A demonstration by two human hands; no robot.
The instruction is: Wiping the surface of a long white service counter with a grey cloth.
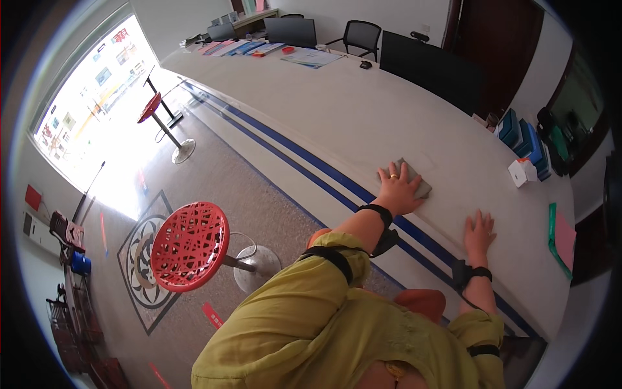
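Observation:
My left hand lies palm down with its fingers spread over a folded grey cloth on the long pale countertop. Part of the cloth is hidden beneath the palm. A ring is on one finger, and a black strap goes round the wrist. To the right, near the counter's front edge, my right hand rests on the bare surface with its fingers apart, holding nothing. It too has a black strap at the wrist.
Monitors stand along the counter's far side, with papers at its far end. At right are blue binders, a white box and a pink-and-green folder. Red stools stand on the floor at left.

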